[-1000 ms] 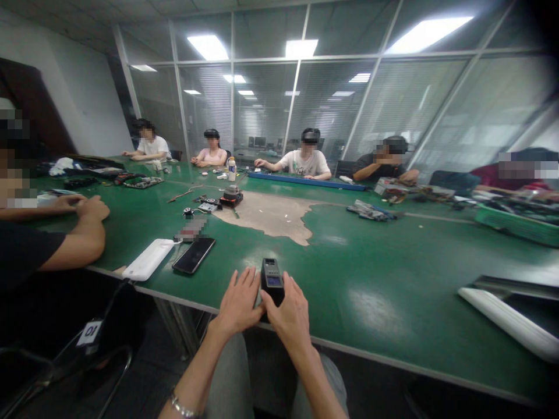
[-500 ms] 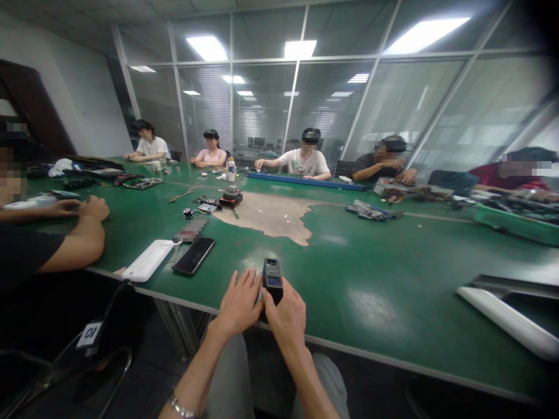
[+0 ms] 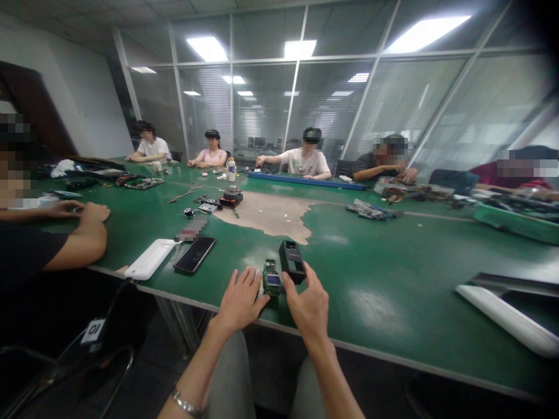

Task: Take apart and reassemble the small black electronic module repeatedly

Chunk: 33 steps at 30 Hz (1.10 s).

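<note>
My right hand point(image 3: 309, 302) grips a black plastic cover point(image 3: 292, 262) with a window and small cutouts, thumb on its near left side and fingers on its right. The cover is held just to the right of a green circuit board point(image 3: 271, 279) with a small bluish display, apart from it. My left hand point(image 3: 240, 299) lies beside the board on its left, fingers stretched out, with the thumb at the board's lower left corner. A whitish piece shows between those fingers and the board; what lies under the palm is hidden.
A black phone point(image 3: 194, 255) and a white power bank point(image 3: 149, 259) lie to the left. Loose electronic parts point(image 3: 208, 205) and brown sheeting point(image 3: 273, 215) lie ahead. A white-and-black frame point(image 3: 506, 320) is at right, a green basket point(image 3: 515, 221) beyond. Co-workers sit around the green table point(image 3: 393, 279).
My right hand has lifted the black cover off to the right, uncovering the green circuit board with the display. My left hand has stayed nearly in place.
</note>
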### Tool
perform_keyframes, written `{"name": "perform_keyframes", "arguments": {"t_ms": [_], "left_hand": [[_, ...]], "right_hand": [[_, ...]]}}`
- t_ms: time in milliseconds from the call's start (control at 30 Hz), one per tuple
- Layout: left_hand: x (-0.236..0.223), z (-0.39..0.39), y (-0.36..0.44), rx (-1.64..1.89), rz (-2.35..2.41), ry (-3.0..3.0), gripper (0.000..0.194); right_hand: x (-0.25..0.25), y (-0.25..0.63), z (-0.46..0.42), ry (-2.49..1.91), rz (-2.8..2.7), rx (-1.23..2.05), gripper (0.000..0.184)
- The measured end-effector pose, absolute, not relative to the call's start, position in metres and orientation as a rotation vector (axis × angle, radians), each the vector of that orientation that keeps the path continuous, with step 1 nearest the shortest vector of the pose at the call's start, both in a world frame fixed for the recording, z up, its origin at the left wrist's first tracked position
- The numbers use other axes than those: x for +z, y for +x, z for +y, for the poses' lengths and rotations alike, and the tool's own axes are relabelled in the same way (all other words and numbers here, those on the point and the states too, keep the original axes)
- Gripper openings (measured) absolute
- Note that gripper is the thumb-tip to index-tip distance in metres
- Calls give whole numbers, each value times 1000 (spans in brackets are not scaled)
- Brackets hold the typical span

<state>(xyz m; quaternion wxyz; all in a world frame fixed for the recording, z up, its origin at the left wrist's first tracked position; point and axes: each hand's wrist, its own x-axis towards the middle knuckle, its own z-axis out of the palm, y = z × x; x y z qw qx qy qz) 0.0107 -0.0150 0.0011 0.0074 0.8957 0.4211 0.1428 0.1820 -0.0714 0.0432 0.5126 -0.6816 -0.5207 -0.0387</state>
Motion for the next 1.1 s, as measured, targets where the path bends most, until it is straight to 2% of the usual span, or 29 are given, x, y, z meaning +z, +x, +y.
{"name": "perform_keyframes", "arguments": {"t_ms": [367,733,967,1100], "left_hand": [[-3,-14,12,460,1319,2805,61],[-4,-14,13,471,1330,2810,62],[-6,-13,13,484,1328,2821,62],[-6,-13,13,487,1331,2821,62]], "right_hand": [[-8,219,-78,-1807,-1306,-163,54],[-17,211,-82,-1953,-1375,-252,60],[-15,212,-81,-1957,-1356,-237,79],[-14,211,-81,-1990,-1358,-209,71]]}}
